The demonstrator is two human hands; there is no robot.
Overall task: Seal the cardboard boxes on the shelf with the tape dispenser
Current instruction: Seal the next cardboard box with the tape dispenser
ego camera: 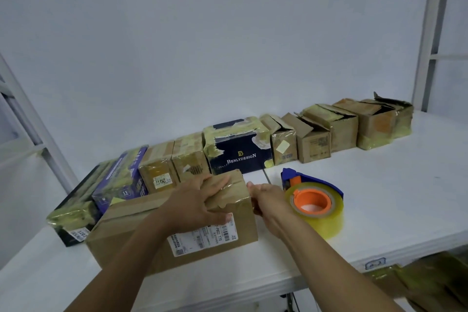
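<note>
Head view: boxes (314, 138) line wall (202, 45) behind tape dispenser (313, 199).

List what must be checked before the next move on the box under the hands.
1. Box steadied: left hand presses flat on top of the box: ok.
2. Top flaps closed, glossy tape over the right end: ok.
3. Tape dispenser within reach: it lies unheld on the shelf, just right of the box: ok.
4. Right hand free to take it: it is at the box's right end, fingertips hidden: cannot tell.
5. Loose tape end ready at the blade: cannot tell.
6. Back-row boxes sealed: several on the right gape open: not ok.
</note>
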